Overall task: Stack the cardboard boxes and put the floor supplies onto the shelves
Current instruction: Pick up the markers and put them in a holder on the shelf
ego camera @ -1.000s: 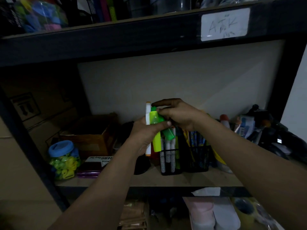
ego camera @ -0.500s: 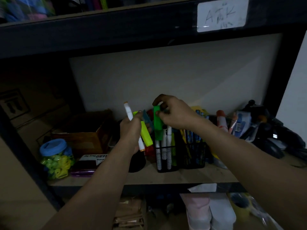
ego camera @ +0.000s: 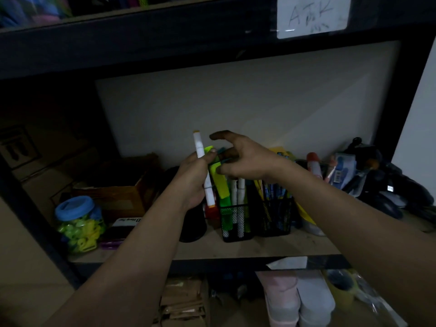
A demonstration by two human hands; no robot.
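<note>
- The left hand [ego camera: 192, 182] is gripping two pens at once in front of the middle shelf [ego camera: 259, 250], its fingers curled round both.
- One is a white marker [ego camera: 200, 152] with orange ends; it is standing nearly upright, its top end rising above the fingers and its bottom end showing below the palm.
- The other is a yellow highlighter [ego camera: 220, 182], sitting just right of the marker and leaning slightly, its lower end hanging over a black mesh holder [ego camera: 236, 228].
- The right hand [ego camera: 240, 159] is hovering just beside the highlighter with its fingers spread and gripping nothing – the index finger is lifting high and the thumb tip is lying at the highlighter's edge, though whether it is touching I cannot tell.
- The mesh holder is standing on the shelf board, carrying a green highlighter [ego camera: 227, 217] and a couple of white pens; a second mesh holder [ego camera: 277, 218] full of blue pens is standing just to its right.
- Left of the holders, a black cup [ego camera: 193, 228] is sitting partly behind the left wrist – further left, a cardboard box [ego camera: 118, 199] and a blue-lidded jar [ego camera: 79, 223] of yellow-green clips are resting on the same board.
- A handwritten label [ego camera: 312, 16] is sticking to the beam above.
</note>
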